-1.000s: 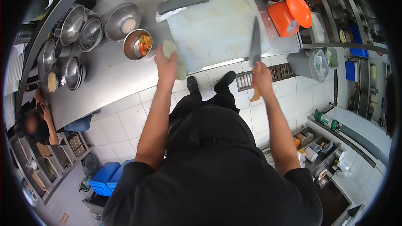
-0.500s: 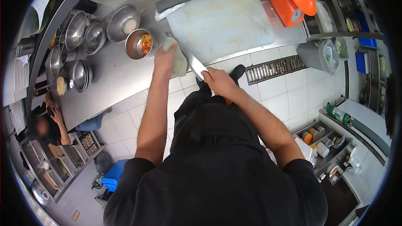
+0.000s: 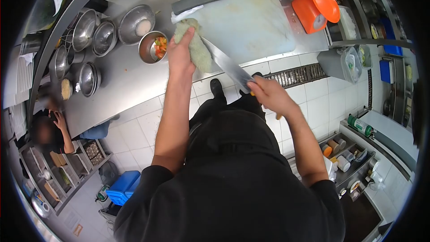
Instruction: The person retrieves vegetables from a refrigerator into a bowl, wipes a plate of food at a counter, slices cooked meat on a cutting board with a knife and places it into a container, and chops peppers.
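A pale green cloth (image 3: 199, 54) is gripped in my left hand (image 3: 181, 54), at the near left edge of the white cutting board (image 3: 251, 22). My right hand (image 3: 271, 93) is closed around the handle of a large knife (image 3: 230, 68). Its blade slants up and left, with the tip close beside the cloth. On the board's upper left lies a dark grey block (image 3: 199, 1), with a white cloth (image 3: 187, 14) under it. Left of my left hand stands a metal bowl (image 3: 145, 50) holding cut orange and green pieces (image 3: 160, 47).
Several metal bowls (image 3: 105, 38) stand on the steel counter (image 3: 130, 83) at the left. An orange scale (image 3: 309, 13) is right of the board. A grey bin (image 3: 333, 65) stands beyond the counter's right end. Another person (image 3: 65, 132) is at the far left.
My right hand has moved right and slightly down with the knife, so more of the blade shows clear of the cloth. My left hand and the cloth have shifted slightly up and right.
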### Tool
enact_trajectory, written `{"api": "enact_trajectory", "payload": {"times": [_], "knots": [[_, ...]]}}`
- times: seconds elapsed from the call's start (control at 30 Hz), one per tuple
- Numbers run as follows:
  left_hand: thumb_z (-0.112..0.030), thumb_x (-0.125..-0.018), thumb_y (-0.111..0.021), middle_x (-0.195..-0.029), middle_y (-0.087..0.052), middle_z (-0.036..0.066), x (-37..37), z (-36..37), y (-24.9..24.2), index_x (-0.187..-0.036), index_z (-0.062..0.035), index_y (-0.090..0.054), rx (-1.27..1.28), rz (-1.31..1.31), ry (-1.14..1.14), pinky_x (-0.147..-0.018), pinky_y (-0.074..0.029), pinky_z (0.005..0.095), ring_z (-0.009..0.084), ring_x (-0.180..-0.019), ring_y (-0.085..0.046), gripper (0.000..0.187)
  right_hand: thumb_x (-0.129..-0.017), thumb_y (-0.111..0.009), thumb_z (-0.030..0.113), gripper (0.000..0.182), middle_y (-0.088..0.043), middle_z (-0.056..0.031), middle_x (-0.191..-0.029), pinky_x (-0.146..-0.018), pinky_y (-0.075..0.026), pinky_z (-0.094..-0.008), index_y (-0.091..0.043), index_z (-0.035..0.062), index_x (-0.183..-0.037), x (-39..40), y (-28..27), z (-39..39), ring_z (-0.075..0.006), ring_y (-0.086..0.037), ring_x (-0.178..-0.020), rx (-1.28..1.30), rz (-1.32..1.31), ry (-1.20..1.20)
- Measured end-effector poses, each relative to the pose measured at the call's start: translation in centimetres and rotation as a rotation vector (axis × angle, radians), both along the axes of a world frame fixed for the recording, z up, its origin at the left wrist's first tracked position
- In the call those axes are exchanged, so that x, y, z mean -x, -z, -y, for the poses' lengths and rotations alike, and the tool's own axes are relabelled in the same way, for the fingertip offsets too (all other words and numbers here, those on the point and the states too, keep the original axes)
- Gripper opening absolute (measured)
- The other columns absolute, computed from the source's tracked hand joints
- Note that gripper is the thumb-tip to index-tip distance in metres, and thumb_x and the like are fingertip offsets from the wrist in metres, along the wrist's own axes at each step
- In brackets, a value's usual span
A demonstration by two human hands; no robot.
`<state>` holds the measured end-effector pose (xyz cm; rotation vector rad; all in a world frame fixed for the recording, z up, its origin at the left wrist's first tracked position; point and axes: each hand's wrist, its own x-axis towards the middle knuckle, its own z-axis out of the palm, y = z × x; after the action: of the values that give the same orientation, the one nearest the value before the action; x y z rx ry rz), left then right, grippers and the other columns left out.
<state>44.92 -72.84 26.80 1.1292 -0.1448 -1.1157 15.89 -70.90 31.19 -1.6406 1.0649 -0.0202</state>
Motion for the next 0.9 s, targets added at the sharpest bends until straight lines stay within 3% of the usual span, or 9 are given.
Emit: {"api": "enact_trajectory", "payload": {"times": [0.1, 0.23, 0.33, 0.43, 0.53, 0.7, 0.83, 0.9], "knots": [[-0.015, -0.101, -0.069, -0.112, -0.071, 0.012, -2.3, 0.8, -1.3, -0.124, 0.0005, -0.063, 0.105, 0.023, -0.062, -0.082, -0.061, 0.0423, 0.0252, -0.097, -0.072, 0.029, -0.11, -0.05, 0.034, 0.04, -0.053, -0.0051, -0.055, -0.046, -0.045, -0.0335, -0.057, 0.002, -0.088, 3.7, -0.8, -0.6, -0.0152, -0.054, -0.044, 0.027, -0.011, 0.064], [-0.022, -0.104, -0.066, -0.118, -0.069, 0.013, -1.6, -0.4, -1.7, -0.131, 0.0008, -0.06, 0.046, -0.082, 0.12, -0.09, -0.059, 0.0435, 0.0274, -0.105, -0.07, 0.036, -0.111, -0.048, 0.033, 0.039, -0.051, -0.0014, -0.057, -0.044, -0.042, -0.0289, -0.055, 0.0028, -0.087, 4.4, -2.0, -0.2, -0.0097, -0.05, -0.044, -0.03, 0.045, 0.324], [-0.029, -0.104, -0.065, -0.122, -0.068, 0.013, 2.2, -2.0, -0.7, -0.137, -0.0016, -0.056, 0.055, -0.302, 0.211, -0.093, -0.058, 0.0421, 0.0278, -0.109, -0.069, 0.044, -0.111, -0.048, 0.033, 0.037, -0.051, -0.0024, -0.059, -0.044, -0.042, -0.0289, -0.053, 0.0029, -0.089, 1.1, -2.4, 0.9, -0.0104, -0.05, -0.044, -0.059, 0.201, 0.444], [-0.03, -0.105, -0.064, -0.117, -0.069, 0.01, 5.2, -3.4, -0.6, -0.135, -0.001, -0.057, 0.014, -0.345, 0.355, -0.09, -0.058, 0.0399, 0.0243, -0.104, -0.07, 0.043, -0.111, -0.047, 0.032, 0.037, -0.053, -0.0038, -0.062, -0.045, -0.043, -0.0298, -0.05, 0.003, -0.089, -2.3, -1.8, 1.8, -0.0121, -0.051, -0.045, -0.109, 0.28, 0.497], [-0.031, -0.103, -0.068, -0.116, -0.069, 0.009, 5.9, -4.3, -1.2, -0.134, -0.0018, -0.057, 0.031, -0.19, 0.563, -0.086, -0.059, 0.0372, 0.0202, -0.099, -0.07, 0.044, -0.11, -0.048, 0.031, 0.036, -0.055, -0.0061, -0.063, -0.046, -0.045, -0.0319, -0.052, 0.002, -0.089, -4.7, -0.9, 2.2, -0.0147, -0.054, -0.046, -0.123, 0.257, 0.481], [-0.014, -0.092, -0.08, -0.1, -0.072, 0.004, 4.9, -4.8, -0.6, -0.117, -0.0023, -0.068, -0.054, -0.119, 0.473, -0.078, -0.059, 0.0334, 0.015, -0.087, -0.07, 0.03, -0.109, -0.05, 0.031, 0.035, -0.056, -0.0092, -0.062, -0.047, -0.045, -0.0343, -0.054, -0.0001, -0.093, -6.5, -0.9, 1.9, -0.0172, -0.056, -0.045, -0.018, 0.148, 0.266], [-0.013, -0.094, -0.077, -0.102, -0.074, 0.006, 1.0, -6.1, -1.3, -0.118, -0.002, -0.068, -0.063, 0.014, 0.124, -0.076, -0.06, 0.0336, 0.0157, -0.086, -0.071, 0.028, -0.109, -0.052, 0.029, 0.033, -0.055, -0.0087, -0.059, -0.047, -0.045, -0.0338, -0.054, 0.0005, -0.091, -5.1, -1.5, 0.8, -0.0162, -0.056, -0.045, 0.025, 0.05, 0.075], [-0.014, -0.095, -0.076, -0.102, -0.074, 0.006, -4.2, -8.2, -2.7, -0.118, -0.0011, -0.069, -0.063, 0.22, 0.094, -0.076, -0.061, 0.0335, 0.0155, -0.085, -0.072, 0.027, -0.109, -0.052, 0.028, 0.032, -0.055, -0.0085, -0.059, -0.046, -0.045, -0.0336, -0.055, 0.0005, -0.091, -3.4, -1.0, 0.1, -0.016, -0.056, -0.044, 0.007, 0.033, 0.087]]}}
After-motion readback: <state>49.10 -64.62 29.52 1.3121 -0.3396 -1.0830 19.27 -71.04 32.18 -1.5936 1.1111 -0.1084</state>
